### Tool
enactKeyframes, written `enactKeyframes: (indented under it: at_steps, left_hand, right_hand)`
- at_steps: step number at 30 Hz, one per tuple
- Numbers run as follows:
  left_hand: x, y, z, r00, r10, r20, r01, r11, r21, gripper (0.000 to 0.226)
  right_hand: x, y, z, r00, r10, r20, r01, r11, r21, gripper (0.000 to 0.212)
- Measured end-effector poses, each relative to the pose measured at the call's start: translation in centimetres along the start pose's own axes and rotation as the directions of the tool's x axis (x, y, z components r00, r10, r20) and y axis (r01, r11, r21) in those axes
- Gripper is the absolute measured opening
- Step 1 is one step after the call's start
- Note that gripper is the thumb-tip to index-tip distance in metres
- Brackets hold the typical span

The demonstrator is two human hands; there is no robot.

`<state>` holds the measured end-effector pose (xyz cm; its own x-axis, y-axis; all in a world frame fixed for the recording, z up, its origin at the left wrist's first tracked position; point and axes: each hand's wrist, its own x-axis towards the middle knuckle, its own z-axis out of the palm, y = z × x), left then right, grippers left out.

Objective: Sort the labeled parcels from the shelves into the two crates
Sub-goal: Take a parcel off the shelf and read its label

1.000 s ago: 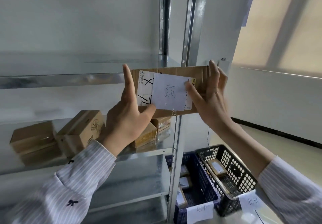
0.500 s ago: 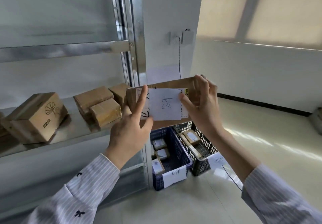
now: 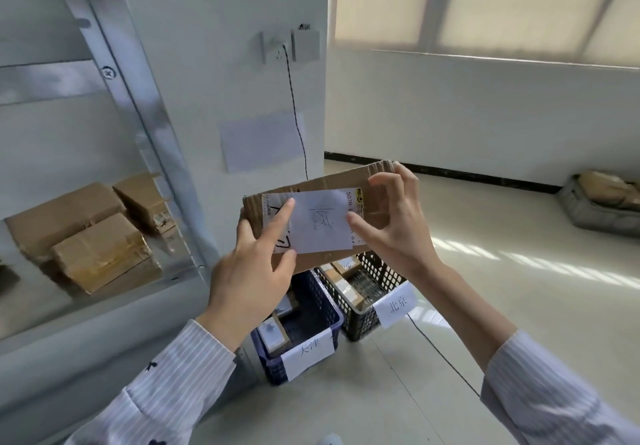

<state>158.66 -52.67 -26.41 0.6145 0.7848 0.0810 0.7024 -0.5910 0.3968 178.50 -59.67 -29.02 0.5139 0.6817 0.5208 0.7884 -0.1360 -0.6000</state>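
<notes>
Above blue crate (image 3: pixel 330 309), left hand (image 3: pixel 249 278) and right hand (image 3: pixel 391 233) grip parcel (image 3: pixel 346 181), label (image 3: pixel 322 223) unreadable

**A parcel storeroom set up for sorting.**

Metal shelving (image 3: pixel 138 140) against a plain white wall carries taped cardboard parcels (image 3: pixel 100 254). On the pale floor (image 3: pixel 519 289) beside it stand a blue crate (image 3: pixel 325 309) and a black crate (image 3: pixel 384 271), each holding small boxes and fronted by a handwritten paper label. A flat parcel (image 3: pixel 329 185) in the foreground bears a similar slip. A wall socket (image 3: pixel 277 46), a blinded window (image 3: pixel 502 1) and a grey bag (image 3: pixel 595 209) by the far wall give a back-room look.
</notes>
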Motion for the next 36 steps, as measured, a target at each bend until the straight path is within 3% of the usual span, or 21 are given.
enactKeyframes:
  at_steps: [7,14,17,21,26,36]
  left_hand:
    - [8.1,2.6,3.3,0.999,-0.022,0.032,0.020,0.999,0.049,0.065]
    - [13.9,4.8,6.5,0.999,-0.013,0.048,0.012,1.000,0.021,0.066]
    - [15.7,5.1,7.7,0.999,-0.028,0.046,0.028,1.000,0.003,0.066]
    - [17.9,6.0,9.2,0.997,-0.069,0.044,0.071,0.997,-0.034,0.066]
    - [21.2,7.6,11.0,0.993,-0.117,-0.013,0.116,0.990,-0.080,0.066]
    - [31.1,12.2,15.2,0.953,-0.294,-0.079,0.274,0.941,-0.199,0.063]
  right_hand:
    - [6.7,6.5,0.4,0.994,-0.001,0.112,-0.011,0.995,0.104,0.023]
    - [10.4,11.3,-0.1,0.924,0.154,0.349,-0.269,0.912,0.309,0.019]
    - [11.8,13.0,0.6,0.887,0.204,0.415,-0.349,0.884,0.310,0.013]
    - [13.8,14.8,3.2,0.891,0.286,0.352,-0.348,0.929,0.128,0.045]
    - [17.4,17.2,5.4,0.946,0.277,0.167,-0.285,0.958,0.026,0.033]
    - [28.3,24.4,6.9,0.963,0.185,0.196,-0.201,0.977,0.064,0.036]
